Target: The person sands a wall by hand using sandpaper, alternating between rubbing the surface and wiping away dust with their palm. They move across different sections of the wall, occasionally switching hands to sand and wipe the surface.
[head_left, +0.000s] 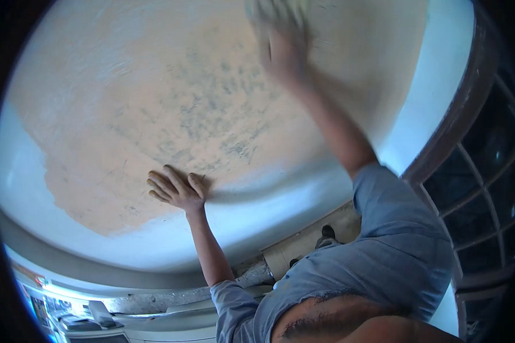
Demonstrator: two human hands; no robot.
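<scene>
My left hand [177, 191] lies flat against the wall, fingers spread, holding nothing. Beneath it is a wall [97, 114] with a large beige-pink coated area, marked by dark grey smudges and patches in the middle. Higher up, my right hand [283, 46] is against the same surface, its fingers smeared by motion. A pale yellowish-green patch shows around those fingertips; I cannot make out whether it is a thing under the hand.
To the right stands a dark-framed window or grille [475, 188] with square panes. Below are a floor strip [286, 251] and a shoe [328, 231]. Assorted items [88, 320] stand on a surface at lower left. White wall [440, 68] borders the beige coat.
</scene>
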